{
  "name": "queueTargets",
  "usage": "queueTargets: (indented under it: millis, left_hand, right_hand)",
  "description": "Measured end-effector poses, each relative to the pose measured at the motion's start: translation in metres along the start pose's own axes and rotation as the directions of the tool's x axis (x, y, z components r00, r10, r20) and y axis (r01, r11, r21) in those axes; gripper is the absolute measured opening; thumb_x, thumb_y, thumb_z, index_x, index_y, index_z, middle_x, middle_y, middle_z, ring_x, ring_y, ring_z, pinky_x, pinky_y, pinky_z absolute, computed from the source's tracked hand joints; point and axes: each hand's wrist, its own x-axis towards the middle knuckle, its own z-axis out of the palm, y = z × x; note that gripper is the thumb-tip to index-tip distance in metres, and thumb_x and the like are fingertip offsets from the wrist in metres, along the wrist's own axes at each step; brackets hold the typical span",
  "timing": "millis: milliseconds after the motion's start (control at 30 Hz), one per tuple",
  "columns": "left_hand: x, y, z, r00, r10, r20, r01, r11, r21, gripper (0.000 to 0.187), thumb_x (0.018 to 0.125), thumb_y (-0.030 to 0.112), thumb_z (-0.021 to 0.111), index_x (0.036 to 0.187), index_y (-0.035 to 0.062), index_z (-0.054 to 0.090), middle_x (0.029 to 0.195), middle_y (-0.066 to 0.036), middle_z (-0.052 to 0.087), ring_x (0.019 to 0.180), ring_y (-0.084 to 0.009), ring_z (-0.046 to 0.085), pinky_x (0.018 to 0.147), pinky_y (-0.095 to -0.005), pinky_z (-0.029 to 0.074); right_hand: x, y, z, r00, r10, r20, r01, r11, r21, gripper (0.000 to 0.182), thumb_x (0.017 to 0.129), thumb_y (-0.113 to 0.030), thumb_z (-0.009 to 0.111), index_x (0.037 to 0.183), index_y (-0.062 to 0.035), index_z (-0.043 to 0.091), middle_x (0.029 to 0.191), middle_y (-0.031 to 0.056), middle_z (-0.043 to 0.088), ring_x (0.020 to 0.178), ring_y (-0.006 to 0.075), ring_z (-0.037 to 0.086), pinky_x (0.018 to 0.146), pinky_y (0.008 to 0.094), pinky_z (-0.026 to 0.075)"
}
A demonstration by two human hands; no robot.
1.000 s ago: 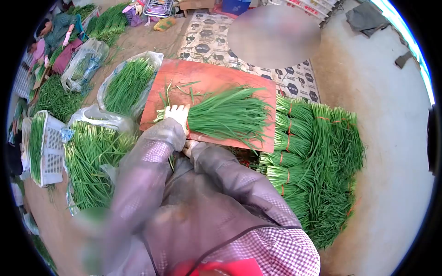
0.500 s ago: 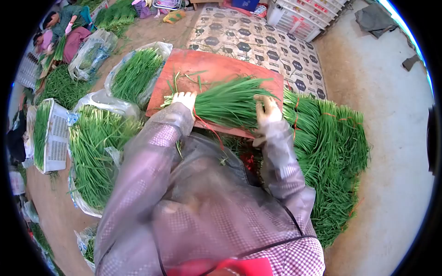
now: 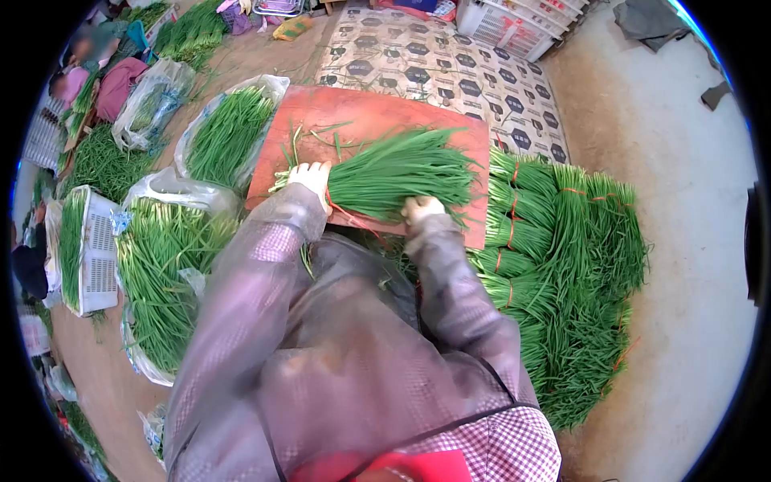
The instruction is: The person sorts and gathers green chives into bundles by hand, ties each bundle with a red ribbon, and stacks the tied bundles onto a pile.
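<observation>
A loose bunch of garlic chives (image 3: 401, 169) lies across a red board (image 3: 385, 108), pale stem ends to the left and green leaves fanning right. My left hand (image 3: 309, 177), in a light glove, is closed around the bunch near the stems. From beneath this hand hangs a thin red tie (image 3: 353, 215) over the board's near edge. My right hand (image 3: 422, 209) is closed at the near side of the leaves, knuckles up; its fingertips are partly hidden, and it appears to pinch some leaf blades. A few stray blades (image 3: 329, 128) lie on the board behind the bunch.
Tied chive bundles (image 3: 518, 209) are stacked on my right. To my left stand plastic bags of chives (image 3: 165, 273) and a white crate (image 3: 98, 249). Patterned sheeting (image 3: 438, 60) covers the floor beyond the board, near stacked white crates (image 3: 506, 28). Other people sit at far left.
My right hand has moved left and nearer to me along the leaves, its fingers going from spread to curled. My left hand keeps its hold on the stem end.
</observation>
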Motion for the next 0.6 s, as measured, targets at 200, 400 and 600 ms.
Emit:
queueTargets:
  millis: [200, 400, 600]
  left_hand:
    - [-0.001, 0.001, 0.002, 1.0, -0.017, 0.005, 0.017, 1.0, -0.002, 0.097, 0.05, 0.029, 0.079, 0.135, 0.006, 0.037, 0.122, -0.012, 0.05, 0.114, -0.0317, 0.047, 0.1, -0.042, 0.037]
    - [0.0, 0.003, 0.002, 0.999, -0.037, 0.027, 0.036, 0.999, 0.03, 0.1, 0.05, 0.029, 0.08, 0.136, 0.0065, 0.036, 0.122, -0.011, 0.05, 0.114, -0.031, 0.047, 0.1, -0.0416, 0.036]
    - [-0.002, 0.005, 0.002, 0.998, -0.055, 0.041, 0.054, 0.998, 0.024, 0.101, 0.049, 0.03, 0.081, 0.137, 0.0075, 0.035, 0.124, -0.01, 0.048, 0.115, -0.0302, 0.045, 0.1, -0.0416, 0.036]
  right_hand:
    - [-0.039, -0.029, -0.12, 0.891, -0.309, 0.331, 0.335, 0.942, -0.023, 0.026, 0.087, -0.028, 0.061, 0.089, -0.0035, 0.071, 0.064, 0.0032, 0.062, 0.052, 0.0109, 0.053, 0.045, 0.026, 0.042]
    - [0.001, -0.071, -0.11, 0.906, -0.418, 0.064, 0.322, 0.586, -0.744, 0.031, 0.087, -0.03, 0.051, 0.115, -0.0203, 0.062, 0.099, 0.0159, 0.066, 0.094, 0.0323, 0.063, 0.084, 0.0404, 0.049]
    - [0.078, -0.032, -0.138, 0.956, -0.216, -0.196, 0.003, 0.681, -0.732, 0.03, 0.089, -0.03, 0.051, 0.104, -0.0099, 0.067, 0.101, 0.0178, 0.066, 0.093, 0.0335, 0.064, 0.082, 0.0401, 0.05]
